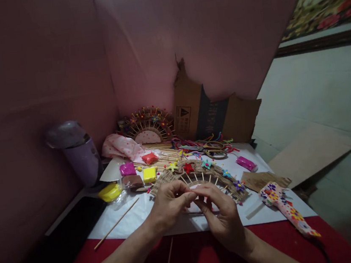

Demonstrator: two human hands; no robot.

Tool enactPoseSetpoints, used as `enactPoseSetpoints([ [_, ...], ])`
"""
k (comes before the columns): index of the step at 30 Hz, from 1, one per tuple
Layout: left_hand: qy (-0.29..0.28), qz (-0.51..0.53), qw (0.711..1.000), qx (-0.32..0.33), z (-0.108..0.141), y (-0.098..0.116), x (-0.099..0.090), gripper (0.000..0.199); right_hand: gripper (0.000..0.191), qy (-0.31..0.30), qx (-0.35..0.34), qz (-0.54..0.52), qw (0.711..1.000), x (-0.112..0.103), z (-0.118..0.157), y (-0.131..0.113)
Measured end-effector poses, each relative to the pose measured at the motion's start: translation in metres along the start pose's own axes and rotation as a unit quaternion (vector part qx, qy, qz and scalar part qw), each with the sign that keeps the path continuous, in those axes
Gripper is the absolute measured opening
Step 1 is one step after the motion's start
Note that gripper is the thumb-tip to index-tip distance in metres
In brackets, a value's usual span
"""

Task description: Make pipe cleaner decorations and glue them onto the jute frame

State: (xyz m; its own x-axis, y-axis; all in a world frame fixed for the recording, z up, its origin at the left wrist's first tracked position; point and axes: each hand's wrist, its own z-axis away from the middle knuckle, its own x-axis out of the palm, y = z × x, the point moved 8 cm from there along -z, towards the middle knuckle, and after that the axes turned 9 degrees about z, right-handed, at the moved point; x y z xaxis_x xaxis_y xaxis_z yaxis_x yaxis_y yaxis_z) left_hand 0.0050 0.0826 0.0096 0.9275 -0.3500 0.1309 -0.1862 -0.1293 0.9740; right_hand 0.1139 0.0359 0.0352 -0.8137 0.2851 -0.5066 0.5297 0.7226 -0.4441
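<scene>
Over the near edge of an arched twine-and-stick piece [169, 173], my left hand [173, 204] and my right hand [220, 211] meet at the fingertips. Each hand is closed in a pinch, and whatever they hold between them is too small to make out. Colourful flower and star shapes, among them a red star [188, 168] and a purple flower [239, 186], sit along the arch. My hands hide its lower middle part. To the left, a thin stick [116, 224] lies across the white sheet [134, 213].
Clay packs, including a yellow one [149, 174], lie left of the arch near a purple bottle [83, 160]. Scissors [214, 149], a second decorated arch [146, 126] and torn cardboard [188, 104] stand or lie behind. A flower-patterned glue gun [287, 209] rests at right.
</scene>
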Motion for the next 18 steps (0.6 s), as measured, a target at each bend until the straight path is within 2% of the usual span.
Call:
enactPoseSetpoints([
  [4,-0.022,-0.028,0.998,0.055,0.005,0.009,0.006,0.013,0.028,0.017,0.003,0.024,1.000,-0.002,0.002,0.001],
  [7,-0.021,-0.047,0.996,0.078,0.007,0.012,0.010,0.017,0.025,0.031,0.009,0.035,0.999,-0.004,0.002,0.004],
  [12,0.020,-0.012,1.000,0.013,0.005,0.005,0.004,0.006,0.026,0.025,-0.017,0.045,0.999,-0.003,0.003,-0.001],
  [14,0.036,-0.029,0.999,-0.005,0.004,0.003,0.000,0.014,0.027,0.025,-0.023,0.048,0.998,-0.003,0.004,-0.002],
  [18,0.045,-0.089,0.995,0.016,0.003,0.006,-0.004,0.032,0.027,0.031,-0.036,0.060,0.997,-0.004,0.005,-0.004],
])
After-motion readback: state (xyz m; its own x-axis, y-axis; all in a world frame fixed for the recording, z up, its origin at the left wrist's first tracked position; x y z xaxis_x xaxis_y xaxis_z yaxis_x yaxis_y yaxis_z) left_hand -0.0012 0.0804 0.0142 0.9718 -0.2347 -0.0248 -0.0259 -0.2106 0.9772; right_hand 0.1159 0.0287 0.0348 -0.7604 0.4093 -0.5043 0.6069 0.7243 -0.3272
